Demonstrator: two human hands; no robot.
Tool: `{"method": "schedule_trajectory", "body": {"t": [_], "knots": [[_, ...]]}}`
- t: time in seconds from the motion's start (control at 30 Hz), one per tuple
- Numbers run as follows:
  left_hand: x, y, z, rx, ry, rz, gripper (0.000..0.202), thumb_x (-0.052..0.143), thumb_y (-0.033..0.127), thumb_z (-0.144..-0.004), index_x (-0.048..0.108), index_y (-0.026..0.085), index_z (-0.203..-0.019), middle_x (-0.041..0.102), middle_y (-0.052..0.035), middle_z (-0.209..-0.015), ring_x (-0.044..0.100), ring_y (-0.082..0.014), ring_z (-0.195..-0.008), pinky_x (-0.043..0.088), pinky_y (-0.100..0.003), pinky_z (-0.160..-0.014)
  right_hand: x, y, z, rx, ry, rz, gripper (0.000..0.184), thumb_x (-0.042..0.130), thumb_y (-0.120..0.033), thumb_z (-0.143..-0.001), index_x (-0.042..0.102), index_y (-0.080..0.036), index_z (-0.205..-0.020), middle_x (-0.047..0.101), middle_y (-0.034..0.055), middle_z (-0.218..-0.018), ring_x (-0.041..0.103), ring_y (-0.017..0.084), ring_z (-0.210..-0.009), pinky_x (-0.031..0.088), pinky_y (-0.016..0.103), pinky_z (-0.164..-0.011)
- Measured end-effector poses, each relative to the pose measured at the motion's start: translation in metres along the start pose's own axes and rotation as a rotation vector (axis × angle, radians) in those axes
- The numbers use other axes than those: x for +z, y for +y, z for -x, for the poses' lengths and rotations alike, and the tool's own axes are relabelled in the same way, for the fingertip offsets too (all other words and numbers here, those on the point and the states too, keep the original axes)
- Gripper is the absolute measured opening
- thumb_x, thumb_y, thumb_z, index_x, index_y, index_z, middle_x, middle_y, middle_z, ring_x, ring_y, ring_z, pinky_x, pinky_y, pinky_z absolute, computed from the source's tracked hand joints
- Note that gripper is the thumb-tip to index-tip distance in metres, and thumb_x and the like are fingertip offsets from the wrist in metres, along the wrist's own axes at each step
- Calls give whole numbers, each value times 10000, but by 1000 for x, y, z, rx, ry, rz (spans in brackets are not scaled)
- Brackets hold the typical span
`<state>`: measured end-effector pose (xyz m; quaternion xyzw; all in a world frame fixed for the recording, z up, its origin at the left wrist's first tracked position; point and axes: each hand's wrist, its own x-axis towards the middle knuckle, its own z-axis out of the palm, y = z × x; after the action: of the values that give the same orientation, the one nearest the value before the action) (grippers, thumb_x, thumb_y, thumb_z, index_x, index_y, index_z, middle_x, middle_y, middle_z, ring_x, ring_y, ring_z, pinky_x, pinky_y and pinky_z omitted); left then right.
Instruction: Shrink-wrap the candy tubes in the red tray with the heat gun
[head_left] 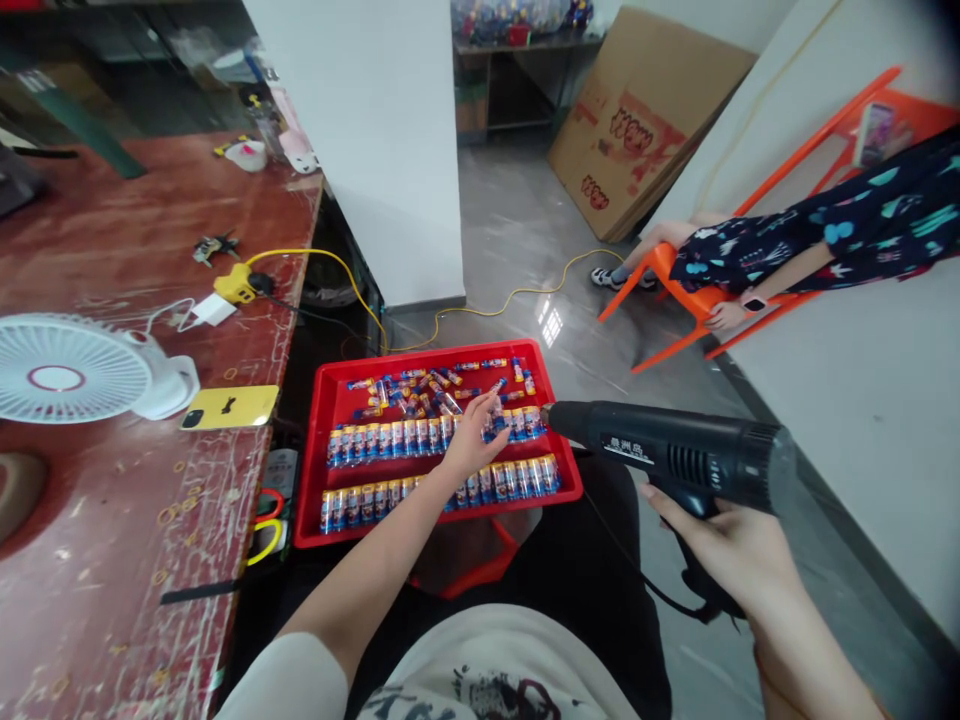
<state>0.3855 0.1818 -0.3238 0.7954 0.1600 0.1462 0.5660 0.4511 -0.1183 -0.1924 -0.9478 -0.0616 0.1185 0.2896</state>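
Note:
My right hand [739,545] grips the handle of a black heat gun [667,440]. Its nozzle points left, close to the right end of a row of small bottles [397,437] with blue and yellow labels. My left hand [471,438] reaches across that row, thumb and fingers closed around bottles near its right part. A red tray [306,490] holds this row, a second upright row [517,480] nearer me, and a loose heap of small bottles [424,392] at the back. My left forearm hides part of the near row.
At left, a worn red table [97,560] carries a white fan [67,368], a yellow phone [229,407] and a yellow power socket [236,285]. Scissors [264,540] hang by the table edge. Someone sits on an orange chair [664,265] at right. A yellow cord [510,298] crosses the floor.

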Motion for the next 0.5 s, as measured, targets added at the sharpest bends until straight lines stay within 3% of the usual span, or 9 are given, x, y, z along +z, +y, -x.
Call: {"method": "schedule_trajectory", "body": {"t": [0.13,0.2,0.33,0.5], "knots": [[-5,17,2,-429,186,812,356,519,272,-878,574,146,-1206,609,-143,-1287,603,-274,-1189,477,-462,-1026,-3,-16,1,124,-82,-68,528,698,-696,-595,554,-214,-434,538,28,-433,516,180,-453,416,294,-447],[-10,20,1,-546,239,1056,281,457,212,-895,604,98,-1106,650,-162,-1219,637,-263,-1145,498,-426,-1013,-3,-24,1,153,-119,-128,511,728,-693,-553,605,-202,-477,561,29,-469,500,170,-449,396,290,-432],[-20,15,-10,-656,292,1182,252,415,161,-927,610,81,-1064,666,-178,-1189,657,-235,-1119,539,-354,-966,4,-42,-2,148,-194,-199,511,734,-679,-556,673,-172,-537,621,60,-529,555,196,-503,415,293,-460],[-32,4,-49,-715,336,1242,358,364,354,-1004,561,96,-1155,650,-189,-1189,670,-242,-1086,594,-334,-856,27,-63,-24,-20,-144,-269,466,712,-604,-638,734,-151,-749,712,87,-675,660,254,-643,486,306,-558]]}}
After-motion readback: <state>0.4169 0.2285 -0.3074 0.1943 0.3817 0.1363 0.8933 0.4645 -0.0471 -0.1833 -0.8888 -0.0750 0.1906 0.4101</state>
